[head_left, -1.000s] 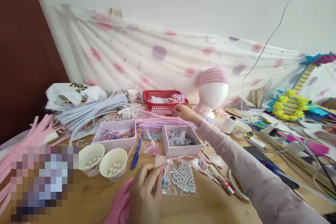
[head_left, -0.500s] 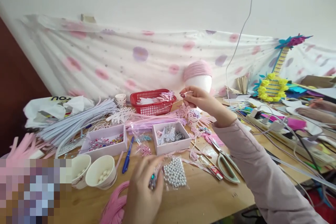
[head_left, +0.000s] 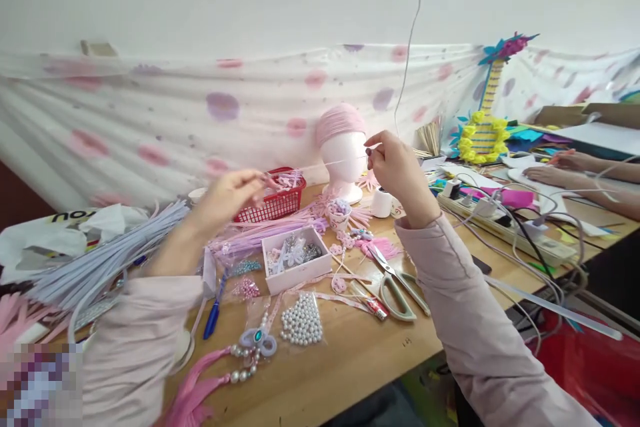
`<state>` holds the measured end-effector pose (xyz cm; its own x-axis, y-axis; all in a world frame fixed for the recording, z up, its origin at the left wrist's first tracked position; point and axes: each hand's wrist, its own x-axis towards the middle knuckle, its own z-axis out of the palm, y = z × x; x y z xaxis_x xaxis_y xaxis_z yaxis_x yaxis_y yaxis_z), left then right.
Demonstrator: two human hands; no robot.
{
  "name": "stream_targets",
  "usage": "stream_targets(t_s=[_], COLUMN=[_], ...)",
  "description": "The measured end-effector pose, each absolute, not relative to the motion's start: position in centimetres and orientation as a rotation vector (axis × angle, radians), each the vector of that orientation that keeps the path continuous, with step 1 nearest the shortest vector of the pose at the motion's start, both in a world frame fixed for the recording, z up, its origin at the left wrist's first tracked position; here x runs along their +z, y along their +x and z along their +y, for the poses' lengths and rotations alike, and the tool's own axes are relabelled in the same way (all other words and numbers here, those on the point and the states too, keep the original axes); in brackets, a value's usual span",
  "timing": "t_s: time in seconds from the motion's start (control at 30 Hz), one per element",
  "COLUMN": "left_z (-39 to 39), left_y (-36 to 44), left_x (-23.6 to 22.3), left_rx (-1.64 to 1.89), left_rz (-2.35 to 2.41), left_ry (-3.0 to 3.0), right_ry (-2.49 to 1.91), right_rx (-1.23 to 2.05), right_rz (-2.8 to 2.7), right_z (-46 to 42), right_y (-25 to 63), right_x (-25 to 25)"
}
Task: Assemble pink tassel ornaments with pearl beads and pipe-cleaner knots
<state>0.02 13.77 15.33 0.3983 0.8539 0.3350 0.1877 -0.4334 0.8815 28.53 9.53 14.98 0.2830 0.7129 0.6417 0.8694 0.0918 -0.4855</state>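
The left hand (head_left: 233,195) and right hand (head_left: 397,170) have fingers pinched on a thread (head_left: 320,164) stretched before the white dummy head (head_left: 344,145).

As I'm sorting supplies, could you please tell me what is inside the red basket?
Pink and pale pieces show at the right end of the red basket. The left hand hides its left part; what lies there, or beneath the top pieces, cannot be seen.
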Motion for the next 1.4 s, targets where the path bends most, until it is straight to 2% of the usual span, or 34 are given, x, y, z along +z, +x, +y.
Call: stream_targets(t_s=[0.17,0.27,0.5,0.67,0.83,1.07,1.4], left_z=[11.8,10.9,11.6,12.0,12.3,11.7,10.5], left_y=[-5.4,-6.6,-2.0,1.3,2.3,3.5,6.9], left_x=[21.4,23.3,22.7,22.7,23.1,23.5,22.7], left_rx=[1.249,1.294,1.049,0.962,0.976,1.044,0.953], left_rz=[0.883,0.924,1.121,1.007,0.876,0.613,0.756], left_ry=[1.575,1.481,1.754,1.88,1.908,1.78,1.814], right_ry=[-1.931,-2.035,-2.032,-2.208,-2.325,-2.431,-2.428], right_rx=[-0.36,-0.353,-0.376,-0.364,-0.397,-0.409,-0.23], right_rz=[-1.297,-1.314,-1.523,-1.722,-1.736,-1.767,-1.761], right_z=[11.1,11.5,4.4,-3.4,-5.3,-5.2,-4.0], right_y=[30.0,30.0,27.9,26.3,25.7,27.3,27.6], right_x=[12.4,11.6,9.7,2.3,-3.3,-3.2,-1.5])
